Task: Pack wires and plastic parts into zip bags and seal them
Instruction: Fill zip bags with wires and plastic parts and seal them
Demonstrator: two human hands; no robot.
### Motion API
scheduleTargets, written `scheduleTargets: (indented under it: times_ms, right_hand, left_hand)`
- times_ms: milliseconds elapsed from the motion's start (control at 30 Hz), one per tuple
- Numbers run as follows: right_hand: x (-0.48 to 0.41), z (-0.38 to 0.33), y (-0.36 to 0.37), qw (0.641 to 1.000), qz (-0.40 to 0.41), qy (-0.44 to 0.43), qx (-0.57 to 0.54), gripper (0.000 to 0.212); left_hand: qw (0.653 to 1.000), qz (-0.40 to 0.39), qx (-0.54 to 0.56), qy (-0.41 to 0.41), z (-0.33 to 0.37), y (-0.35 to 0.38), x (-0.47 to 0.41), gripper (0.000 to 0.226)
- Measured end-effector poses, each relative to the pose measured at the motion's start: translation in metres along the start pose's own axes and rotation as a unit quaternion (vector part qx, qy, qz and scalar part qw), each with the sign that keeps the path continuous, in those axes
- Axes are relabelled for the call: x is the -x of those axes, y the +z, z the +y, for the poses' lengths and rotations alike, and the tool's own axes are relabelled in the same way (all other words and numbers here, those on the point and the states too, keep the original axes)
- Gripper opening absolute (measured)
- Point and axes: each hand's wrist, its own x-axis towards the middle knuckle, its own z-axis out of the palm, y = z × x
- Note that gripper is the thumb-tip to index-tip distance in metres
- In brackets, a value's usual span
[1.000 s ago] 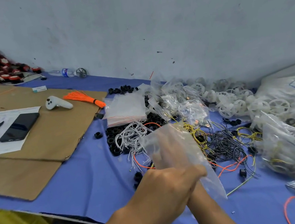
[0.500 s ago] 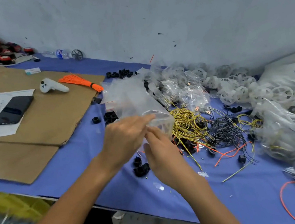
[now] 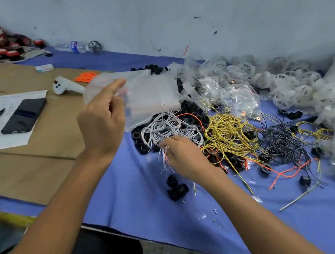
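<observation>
Holding a clear plastic zip bag (image 3: 150, 95) aloft over the blue cloth-covered table (image 3: 128, 194), its near edge pinched between thumb and fingers of the left hand (image 3: 101, 126). Down at the cloth with the right hand (image 3: 184, 158), fingers closed round the loose ends of the thin white wires (image 3: 170, 126), tangled on top of black plastic rings (image 3: 140, 138). Just to the right, a coil of yellow wires (image 3: 225, 130), then thin black wires (image 3: 281, 145)
</observation>
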Motion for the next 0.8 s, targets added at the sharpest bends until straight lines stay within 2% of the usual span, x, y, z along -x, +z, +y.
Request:
scheduleTargets:
  times_ms: [100,167,333,500,567,633,700,800]
  right_hand:
    - [-0.047,-0.005,0.011,0.997,0.008,-0.046,0.058,0.042]
    - [-0.077,-0.007,0.016,0.996,0.027,-0.037,0.075,0.04]
    - [-0.122,-0.003,0.031,0.969,-0.067,-0.037,0.235,0.04]
    - [-0.128,0.001,0.022,0.963,-0.058,-0.041,0.261,0.039]
    - [-0.126,0.004,0.004,0.98,-0.029,-0.03,0.194,0.024]
    - [-0.121,0.01,-0.019,0.997,0.024,0.008,0.075,0.006]
    - [-0.111,0.018,-0.045,0.996,0.06,0.056,-0.046,0.009]
    - [-0.084,0.033,-0.08,0.967,0.122,0.094,-0.201,0.013]
  left_hand:
    - [1.0,0.01,0.003,-0.015,-0.01,-0.003,-0.002,0.033]
    - [1.0,0.014,0.009,-0.026,-0.014,-0.005,-0.003,0.034]
    - [0.999,-0.005,0.014,-0.034,-0.017,-0.004,-0.002,0.035]
    - [0.999,-0.013,0.016,-0.044,-0.021,-0.004,0.0,0.034]
    - [0.998,-0.02,0.027,-0.052,-0.022,-0.004,-0.001,0.034]
    - [0.997,-0.03,0.033,-0.059,-0.023,-0.004,-0.001,0.033]
    - [0.997,-0.04,0.032,-0.064,-0.024,-0.003,-0.002,0.034]
    - [0.996,-0.056,0.026,-0.07,-0.024,0.0,-0.003,0.035]
